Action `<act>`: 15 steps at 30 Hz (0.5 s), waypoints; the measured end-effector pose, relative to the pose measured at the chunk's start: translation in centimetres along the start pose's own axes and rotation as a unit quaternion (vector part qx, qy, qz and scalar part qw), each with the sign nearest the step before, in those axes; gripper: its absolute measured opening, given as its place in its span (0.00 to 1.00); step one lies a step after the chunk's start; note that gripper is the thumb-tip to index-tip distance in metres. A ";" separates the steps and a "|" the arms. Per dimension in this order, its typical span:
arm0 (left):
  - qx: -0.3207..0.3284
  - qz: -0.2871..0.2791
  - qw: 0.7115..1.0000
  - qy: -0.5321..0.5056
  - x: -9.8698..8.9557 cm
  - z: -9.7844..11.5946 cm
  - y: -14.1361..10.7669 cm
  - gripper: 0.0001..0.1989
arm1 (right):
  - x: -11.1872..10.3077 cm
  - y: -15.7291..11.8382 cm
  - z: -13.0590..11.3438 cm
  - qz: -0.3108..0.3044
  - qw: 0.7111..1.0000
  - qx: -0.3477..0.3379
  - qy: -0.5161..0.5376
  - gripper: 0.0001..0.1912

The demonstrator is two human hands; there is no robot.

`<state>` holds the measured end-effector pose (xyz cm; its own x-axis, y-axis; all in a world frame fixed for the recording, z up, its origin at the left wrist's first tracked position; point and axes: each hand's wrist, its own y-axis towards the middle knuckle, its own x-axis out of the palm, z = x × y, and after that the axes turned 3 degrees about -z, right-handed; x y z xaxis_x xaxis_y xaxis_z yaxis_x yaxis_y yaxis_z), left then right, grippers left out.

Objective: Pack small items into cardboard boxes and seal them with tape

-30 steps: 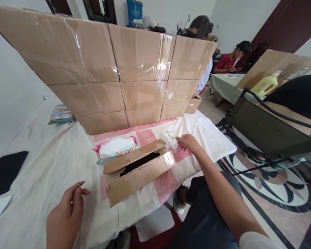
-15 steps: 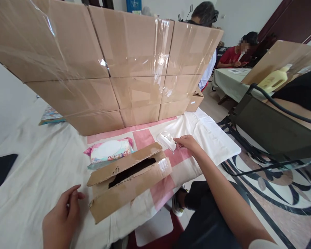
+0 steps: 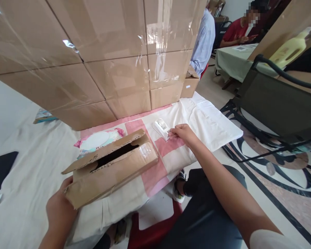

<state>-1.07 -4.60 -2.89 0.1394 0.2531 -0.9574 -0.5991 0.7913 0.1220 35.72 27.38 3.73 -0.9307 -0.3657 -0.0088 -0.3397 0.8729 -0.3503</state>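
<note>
A cardboard box (image 3: 116,173) with raised flaps and a dark gap along its top lies near the table's front edge. My left hand (image 3: 60,204) is at its left end, the fingers partly hidden behind the cardboard as they hold it. On the pink and white cloth sits a white tape dispenser (image 3: 161,127). The fingers of my right hand (image 3: 180,133) are closed together at the dispenser's near right end, where the tape's end would be too small to make out. Behind the box rests a pink and white pack of wipes (image 3: 97,141), partly covered by a flap.
A wall of taped cardboard boxes (image 3: 119,76) stands at the back, with a small box (image 3: 190,83) beside it. At right are a dark folding chair (image 3: 277,107) and a yellow bottle (image 3: 290,48). Other people sit farther back.
My left hand has closed on the cardboard box, whose left end has risen and shifted. My right hand stays by the dispenser. The view has tilted down and moved.
</note>
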 end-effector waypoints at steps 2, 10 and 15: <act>0.018 -0.002 0.999 0.032 0.4 -0.5 0.1 0.24 | 0.2 -0.4 0.2 0.001 1.000 -0.009 0.012 0.24; 0.072 0.018 0.992 0.103 1.2 -1.9 0.2 0.24 | 1.4 -1.3 1.8 0.041 0.996 -0.056 0.061 0.22; 0.056 0.022 0.993 0.104 1.0 -1.5 0.2 0.18 | 2.2 -1.0 3.8 0.075 0.990 -0.107 0.061 0.18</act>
<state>-2.25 -5.01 -4.23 -0.0589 0.1776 -0.9823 -0.5078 0.8419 0.1827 34.56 24.47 0.47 -0.9777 -0.1975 0.0719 -0.2062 0.9674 -0.1470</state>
